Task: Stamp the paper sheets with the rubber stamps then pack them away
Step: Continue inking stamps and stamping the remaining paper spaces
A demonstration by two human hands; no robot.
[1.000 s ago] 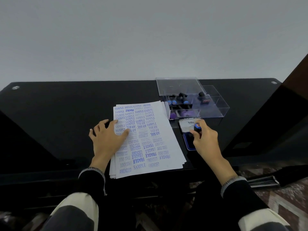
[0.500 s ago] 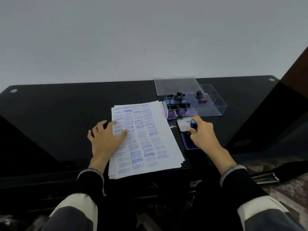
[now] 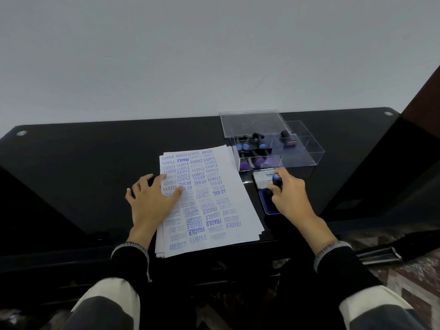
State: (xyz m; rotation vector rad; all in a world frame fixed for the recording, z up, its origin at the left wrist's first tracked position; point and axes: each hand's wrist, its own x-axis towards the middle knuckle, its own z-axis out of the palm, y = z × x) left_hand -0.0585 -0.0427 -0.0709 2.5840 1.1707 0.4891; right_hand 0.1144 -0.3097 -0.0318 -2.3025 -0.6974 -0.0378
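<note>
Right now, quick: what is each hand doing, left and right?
Left hand: open, fingers spread flat, pressing on the paper sheets.
Right hand: gripping a blue-topped rubber stamp over the ink pad.

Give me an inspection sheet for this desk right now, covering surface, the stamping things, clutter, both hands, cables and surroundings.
Surface: glossy black table, reflective.
Job's things: stack of white paper sheets, top sheet covered in blue stamped words; blue ink pad with its white lid open; clear plastic compartment box holding black-handled rubber stamps, its clear lid lying behind it.
Clutter: nothing seen.
Hands: left hand flat on the sheets' left edge; right hand grips a blue-topped black stamp over the ink pad.
Cables: nothing seen.
Surroundings: plain pale wall behind; patterned floor at right.
</note>
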